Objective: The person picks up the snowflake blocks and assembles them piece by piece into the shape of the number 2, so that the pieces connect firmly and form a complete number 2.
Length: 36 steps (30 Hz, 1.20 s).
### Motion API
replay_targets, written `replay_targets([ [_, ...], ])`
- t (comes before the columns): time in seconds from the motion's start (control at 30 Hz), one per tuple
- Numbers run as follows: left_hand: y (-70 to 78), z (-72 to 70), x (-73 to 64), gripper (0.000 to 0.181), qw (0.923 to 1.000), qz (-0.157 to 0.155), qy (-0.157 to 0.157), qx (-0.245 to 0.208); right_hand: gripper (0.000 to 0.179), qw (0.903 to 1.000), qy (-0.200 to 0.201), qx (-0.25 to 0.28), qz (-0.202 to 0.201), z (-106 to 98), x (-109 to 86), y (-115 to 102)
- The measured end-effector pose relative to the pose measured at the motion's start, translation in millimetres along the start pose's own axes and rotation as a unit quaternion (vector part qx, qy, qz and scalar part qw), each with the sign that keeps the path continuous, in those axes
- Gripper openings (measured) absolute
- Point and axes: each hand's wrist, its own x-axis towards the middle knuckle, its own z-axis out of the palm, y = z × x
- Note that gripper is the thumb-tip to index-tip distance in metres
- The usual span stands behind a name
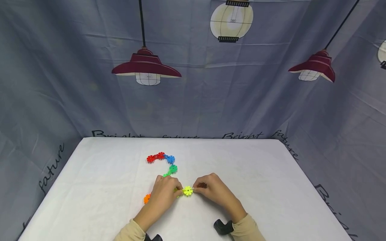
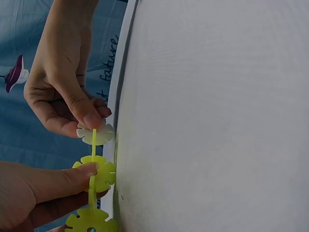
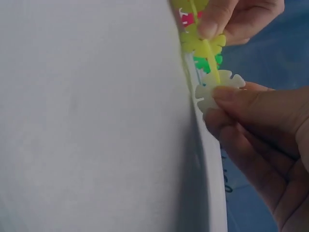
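Both hands work at a chain of flower-shaped, notched interlocking plastic discs over the table. My left hand [image 1: 165,192] pinches a yellow disc [image 2: 105,175] near the end of the chain between thumb and finger. My right hand [image 1: 215,190] holds a white disc [image 3: 205,99] by its edge. Between the hands a yellow disc [image 1: 188,190] stands edge-on in the wrist views, its rim meeting the white disc's edge. The chain continues past the left hand with a green disc [image 1: 173,168], a blue disc [image 1: 171,159] and red discs [image 1: 150,159]. The left hand hides part of it.
A white cloth covers the table [image 1: 259,167]. An orange disc [image 1: 146,198] shows beside the left wrist. Black wrist mounts [image 1: 223,227] sit at the sleeves. A blue-grey curtain [image 1: 193,100] printed with lamps hangs behind the table and along its sides.
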Motion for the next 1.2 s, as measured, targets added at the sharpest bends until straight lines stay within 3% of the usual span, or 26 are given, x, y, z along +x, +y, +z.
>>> replay_targets([
  [0.17, -1.6, 0.3, 1.4, 0.010, 1.0000, 0.007, -0.001, -0.003, 0.008, 0.9997, -0.013, 0.001, 0.019, -1, -0.9, 2],
  [0.37, -6.5, -6.3, 5.2, 0.025, 0.9990, 0.033, -0.025, -0.016, 0.050, 0.9949, -0.080, 0.053, 0.033, 5, -5.8, 3],
  [0.47, -10.3, -19.2, 8.9, 0.041, 0.9976, 0.036, -0.044, -0.041, 0.042, 0.9951, -0.082, 0.050, 0.024, 11, -5.6, 1],
  [0.57, -18.2, -36.8, 7.3, 0.067, 0.9933, -0.018, -0.089, -0.071, 0.028, 0.9957, -0.077, 0.044, 0.028, 12, -6.8, 0],
  [0.63, -26.0, -46.0, 2.8, 0.088, 0.9851, -0.070, -0.135, -0.080, 0.027, 0.9955, -0.076, 0.042, 0.038, 10, -10.5, 1],
  [0.7, -32.8, -50.2, -3.6, 0.102, 0.9761, -0.103, -0.173, -0.082, 0.027, 0.9949, -0.078, 0.044, 0.046, 7, -15.7, 2],
  [0.8, -38.2, -47.8, -10.8, 0.094, 0.9703, -0.109, -0.191, -0.100, 0.027, 0.9943, -0.080, 0.047, 0.052, 3, -24.0, 3],
  [0.9, -37.2, -41.8, -13.3, 0.078, 0.9724, -0.081, -0.180, -0.124, 0.026, 0.9942, -0.079, 0.052, 0.052, -1, -32.3, 6],
  [1.03, -28.5, -34.9, -13.3, 0.070, 0.9727, -0.050, -0.181, -0.137, 0.026, 0.9937, -0.077, 0.060, 0.054, -7, -44.3, 11],
  [1.2, -15.3, -29.7, -11.7, 0.068, 0.9698, -0.037, -0.197, -0.140, 0.027, 0.9930, -0.074, 0.068, 0.063, -16, -58.0, 19],
])
